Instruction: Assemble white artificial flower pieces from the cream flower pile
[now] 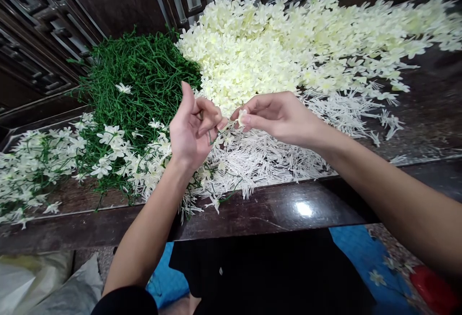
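Observation:
My left hand (193,134) is closed, its thumb raised and its fingers curled around a thin green plastic stem (211,137). Close beside it, my right hand (283,117) pinches a small cream artificial flower (241,117) between thumb and fingers. The fingertips of both hands nearly meet, and whether stem and flower touch is too small to tell. Beneath the hands spreads a heap of thin white stamen pieces (267,156). Behind them lies a big pile of cream petal blossoms (249,50). A tangle of green stems (140,72) is to the left.
Finished-looking white flowers on green stems (111,137) lie along the bench's left side. The dark wooden bench (281,209) has a glossy front edge and a carved back (54,26). Below are a blue sheet (166,281), pale bags (46,281) and a red object (435,288).

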`<control>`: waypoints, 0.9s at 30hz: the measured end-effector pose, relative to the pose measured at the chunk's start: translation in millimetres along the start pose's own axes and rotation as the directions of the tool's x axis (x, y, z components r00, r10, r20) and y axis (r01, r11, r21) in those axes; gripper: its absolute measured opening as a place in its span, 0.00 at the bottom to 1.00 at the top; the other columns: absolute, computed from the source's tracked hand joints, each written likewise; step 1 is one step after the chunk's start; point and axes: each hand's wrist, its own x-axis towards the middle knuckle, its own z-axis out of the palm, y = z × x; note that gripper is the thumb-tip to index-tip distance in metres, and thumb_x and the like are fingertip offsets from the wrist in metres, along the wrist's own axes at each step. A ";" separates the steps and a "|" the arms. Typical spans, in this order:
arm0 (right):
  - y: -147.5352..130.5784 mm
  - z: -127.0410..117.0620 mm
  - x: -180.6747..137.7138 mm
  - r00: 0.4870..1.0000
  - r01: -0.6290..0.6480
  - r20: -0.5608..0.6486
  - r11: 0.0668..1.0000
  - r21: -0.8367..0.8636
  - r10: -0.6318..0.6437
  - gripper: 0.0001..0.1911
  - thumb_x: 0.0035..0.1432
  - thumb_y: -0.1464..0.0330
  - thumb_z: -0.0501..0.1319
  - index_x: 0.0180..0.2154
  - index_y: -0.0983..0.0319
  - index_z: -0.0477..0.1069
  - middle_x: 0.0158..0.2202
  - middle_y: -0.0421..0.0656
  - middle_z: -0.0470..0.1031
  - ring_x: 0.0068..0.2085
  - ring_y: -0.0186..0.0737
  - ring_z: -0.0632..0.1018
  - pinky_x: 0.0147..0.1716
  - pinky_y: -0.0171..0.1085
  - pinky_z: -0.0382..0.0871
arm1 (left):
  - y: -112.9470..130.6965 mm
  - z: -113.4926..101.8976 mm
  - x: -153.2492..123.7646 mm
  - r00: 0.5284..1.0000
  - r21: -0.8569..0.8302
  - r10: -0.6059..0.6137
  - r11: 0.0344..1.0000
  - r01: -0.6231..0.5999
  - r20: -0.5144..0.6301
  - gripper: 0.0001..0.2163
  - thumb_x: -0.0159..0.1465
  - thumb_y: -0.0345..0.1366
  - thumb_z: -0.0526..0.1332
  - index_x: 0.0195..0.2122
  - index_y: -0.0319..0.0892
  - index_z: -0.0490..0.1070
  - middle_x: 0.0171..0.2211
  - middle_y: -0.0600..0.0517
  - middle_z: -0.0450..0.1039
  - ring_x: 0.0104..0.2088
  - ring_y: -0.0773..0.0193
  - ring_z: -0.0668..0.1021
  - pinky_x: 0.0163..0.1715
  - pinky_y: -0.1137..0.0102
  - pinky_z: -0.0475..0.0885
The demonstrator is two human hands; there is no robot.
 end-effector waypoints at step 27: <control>-2.6 0.0 -2.6 0.998 0.043 -0.041 0.999 -0.022 -0.044 0.11 0.54 0.57 0.71 0.30 0.57 0.77 0.34 0.44 0.80 0.36 0.45 0.80 0.43 0.50 0.78 | -22.9 -8.2 -3.0 0.913 0.667 0.407 0.668 -0.329 0.043 0.11 0.60 0.46 0.69 0.36 0.46 0.75 0.43 0.48 0.73 0.47 0.56 0.75 0.39 0.62 0.74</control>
